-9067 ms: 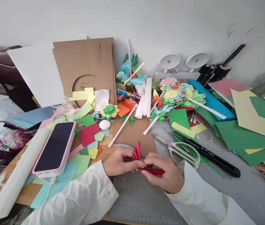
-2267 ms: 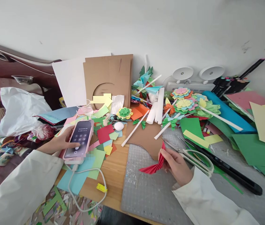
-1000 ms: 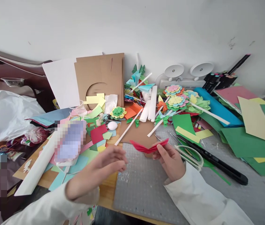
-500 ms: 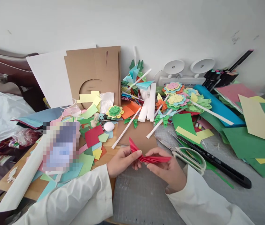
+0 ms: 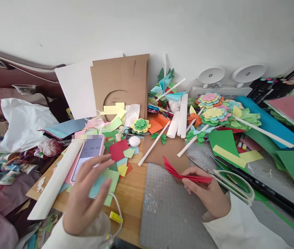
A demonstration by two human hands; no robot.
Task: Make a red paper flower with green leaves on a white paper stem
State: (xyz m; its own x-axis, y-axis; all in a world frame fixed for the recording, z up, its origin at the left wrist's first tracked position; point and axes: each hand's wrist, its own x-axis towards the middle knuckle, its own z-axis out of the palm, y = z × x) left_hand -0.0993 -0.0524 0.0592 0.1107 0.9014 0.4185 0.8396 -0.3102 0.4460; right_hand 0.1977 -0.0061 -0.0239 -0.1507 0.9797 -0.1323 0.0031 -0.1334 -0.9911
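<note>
My right hand (image 5: 206, 192) pinches a pleated piece of red paper (image 5: 188, 177) at its narrowed middle, over the grey cutting mat (image 5: 162, 207). The paper's left end fans out, and fingers partly cover the right end. To the left, my left hand (image 5: 88, 193) hovers with fingers apart and nothing in it. It is in front of the phone (image 5: 91, 148), whose screen reads 01:38:42, and hides its lower part. Scissors with pale handles (image 5: 236, 185) rest just right of my right hand.
Coloured paper scraps (image 5: 121, 152) cover the wooden table left of the mat. Paper flowers on white sticks (image 5: 214, 110) and white paper rolls (image 5: 181, 117) are at the back. Cardboard sheets (image 5: 121, 79) lean on the wall. A long white roll (image 5: 55, 183) lies at left.
My left hand has let go of the red paper and moved left to the phone. My right hand keeps hold of the paper. The view has turned left.
</note>
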